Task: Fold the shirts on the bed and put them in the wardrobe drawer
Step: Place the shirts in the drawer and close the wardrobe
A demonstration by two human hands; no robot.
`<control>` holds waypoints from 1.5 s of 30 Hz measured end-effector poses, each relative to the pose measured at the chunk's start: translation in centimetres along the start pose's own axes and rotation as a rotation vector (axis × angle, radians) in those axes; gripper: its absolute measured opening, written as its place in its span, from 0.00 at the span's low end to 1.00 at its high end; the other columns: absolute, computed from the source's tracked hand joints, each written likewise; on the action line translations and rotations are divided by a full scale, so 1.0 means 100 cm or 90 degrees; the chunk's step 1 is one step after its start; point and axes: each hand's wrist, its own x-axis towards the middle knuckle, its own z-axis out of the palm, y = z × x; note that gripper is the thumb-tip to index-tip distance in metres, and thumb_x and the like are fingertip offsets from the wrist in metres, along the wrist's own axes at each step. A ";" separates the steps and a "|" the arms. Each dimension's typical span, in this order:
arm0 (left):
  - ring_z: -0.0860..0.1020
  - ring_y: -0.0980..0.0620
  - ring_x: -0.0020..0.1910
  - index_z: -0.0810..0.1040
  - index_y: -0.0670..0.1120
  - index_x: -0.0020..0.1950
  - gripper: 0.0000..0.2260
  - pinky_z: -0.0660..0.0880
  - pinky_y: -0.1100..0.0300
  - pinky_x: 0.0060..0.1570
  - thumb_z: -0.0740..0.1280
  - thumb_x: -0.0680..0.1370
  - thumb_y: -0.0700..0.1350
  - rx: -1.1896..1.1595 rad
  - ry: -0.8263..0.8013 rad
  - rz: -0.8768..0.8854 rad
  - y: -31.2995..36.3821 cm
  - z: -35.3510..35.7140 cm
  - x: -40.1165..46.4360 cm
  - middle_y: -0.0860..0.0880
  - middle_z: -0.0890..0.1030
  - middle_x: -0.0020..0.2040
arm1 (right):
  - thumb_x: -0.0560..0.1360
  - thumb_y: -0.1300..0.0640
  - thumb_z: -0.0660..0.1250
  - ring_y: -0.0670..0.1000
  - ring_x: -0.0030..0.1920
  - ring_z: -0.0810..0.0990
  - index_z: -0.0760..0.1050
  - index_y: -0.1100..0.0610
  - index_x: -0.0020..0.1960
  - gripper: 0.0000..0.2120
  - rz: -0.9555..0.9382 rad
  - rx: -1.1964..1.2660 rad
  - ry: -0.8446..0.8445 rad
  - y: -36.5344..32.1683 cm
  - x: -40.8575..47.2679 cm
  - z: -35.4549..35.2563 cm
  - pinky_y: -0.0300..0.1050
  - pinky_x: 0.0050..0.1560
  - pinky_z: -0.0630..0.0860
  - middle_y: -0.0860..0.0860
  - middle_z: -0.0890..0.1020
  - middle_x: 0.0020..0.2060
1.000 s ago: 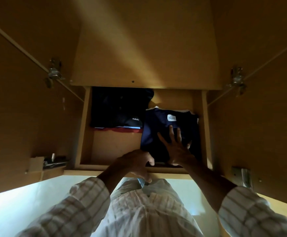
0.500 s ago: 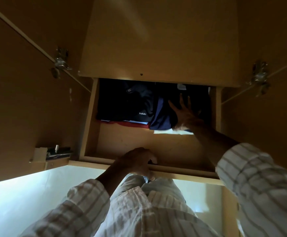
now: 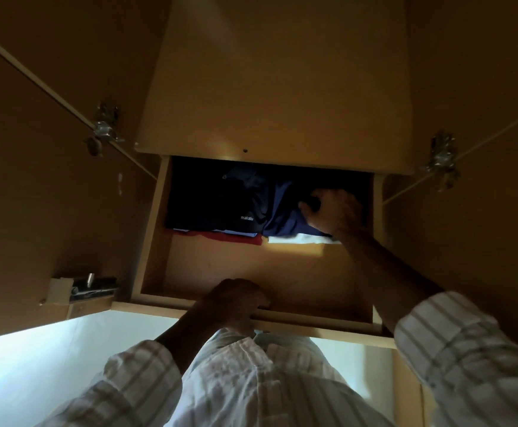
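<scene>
Dim wardrobe interior, all tan wood, doors swung open with metal hinges (image 3: 106, 126) either side. The drawer (image 3: 153, 241) is pulled out under a shelf board (image 3: 276, 87). At the back of it sits a black "makalu" shirt (image 3: 208, 204) on a red one (image 3: 236, 238), and touching it on the right is the navy shirt (image 3: 282, 217). Right hand (image 3: 333, 211) curls into the navy fabric; left hand (image 3: 236, 300) grips the drawer's front edge.

An open wooden wardrobe drawer (image 3: 156, 241), seen from above. At its back left lies a folded black shirt (image 3: 208, 201) on a red garment (image 3: 239, 238). Beside it, back right, lies a folded navy shirt (image 3: 282, 217) over white fabric (image 3: 294, 239).
</scene>
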 end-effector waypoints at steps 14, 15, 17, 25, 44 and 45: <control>0.77 0.48 0.61 0.78 0.57 0.60 0.15 0.71 0.53 0.57 0.68 0.73 0.51 0.049 0.115 -0.047 -0.005 -0.022 0.001 0.53 0.81 0.59 | 0.78 0.50 0.59 0.60 0.67 0.71 0.71 0.54 0.71 0.22 0.002 -0.112 0.192 0.011 0.024 -0.038 0.56 0.63 0.68 0.58 0.73 0.69; 0.77 0.49 0.62 0.78 0.58 0.62 0.16 0.71 0.53 0.59 0.67 0.74 0.51 0.061 0.133 -0.051 -0.007 -0.024 0.004 0.54 0.80 0.61 | 0.79 0.49 0.57 0.59 0.69 0.70 0.69 0.53 0.72 0.23 0.013 -0.115 0.172 0.009 0.023 -0.039 0.57 0.65 0.67 0.57 0.72 0.71; 0.75 0.50 0.64 0.76 0.58 0.66 0.18 0.69 0.54 0.62 0.67 0.76 0.52 0.095 0.170 -0.050 -0.013 -0.028 0.010 0.54 0.79 0.64 | 0.81 0.49 0.54 0.59 0.74 0.66 0.65 0.53 0.76 0.24 0.031 -0.101 0.129 0.007 0.023 -0.040 0.56 0.69 0.66 0.57 0.67 0.75; 0.69 0.44 0.69 0.70 0.48 0.73 0.48 0.74 0.41 0.62 0.81 0.54 0.57 0.197 0.404 -0.059 -0.037 -0.061 0.040 0.45 0.75 0.70 | 0.83 0.48 0.51 0.58 0.76 0.64 0.64 0.54 0.77 0.24 0.036 -0.056 0.085 0.005 0.018 -0.048 0.51 0.72 0.65 0.57 0.66 0.76; 0.74 0.33 0.67 0.73 0.41 0.71 0.48 0.71 0.31 0.60 0.83 0.52 0.47 0.273 0.391 -0.083 -0.071 -0.175 0.114 0.36 0.75 0.68 | 0.75 0.51 0.59 0.55 0.77 0.59 0.59 0.52 0.78 0.32 0.117 -0.042 0.018 -0.001 0.009 -0.063 0.52 0.72 0.64 0.54 0.61 0.78; 0.74 0.33 0.65 0.73 0.41 0.70 0.46 0.71 0.32 0.59 0.82 0.52 0.45 0.282 0.395 -0.073 -0.071 -0.179 0.115 0.36 0.75 0.66 | 0.75 0.52 0.61 0.55 0.78 0.57 0.58 0.52 0.79 0.34 0.124 -0.032 0.013 -0.002 0.009 -0.063 0.52 0.74 0.62 0.54 0.59 0.79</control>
